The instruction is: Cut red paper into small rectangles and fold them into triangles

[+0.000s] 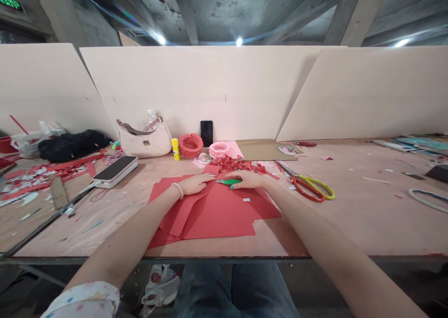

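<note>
Several sheets of red paper [224,217] lie stacked in front of me, with a folded or cut strip [184,213] on the left side. My left hand [196,183] rests flat on the upper end of this strip, fingers stretched out. A green utility knife [231,182] with a metal tip is in my right hand [247,180], low over the top of the paper. The tip points left, toward my left fingertips. Just beyond both hands is a heap of small folded red paper pieces [231,164]. A small white scrap [247,199] lies on the red sheet.
Scissors with red and yellow handles [310,187] lie to the right. Behind stand a glue stick [175,149], red paper rings [191,145], a pink ring [219,150], a black phone [206,133] and a handbag [145,141]. A white-cased device [116,171] lies left. White boards [196,85] close the back.
</note>
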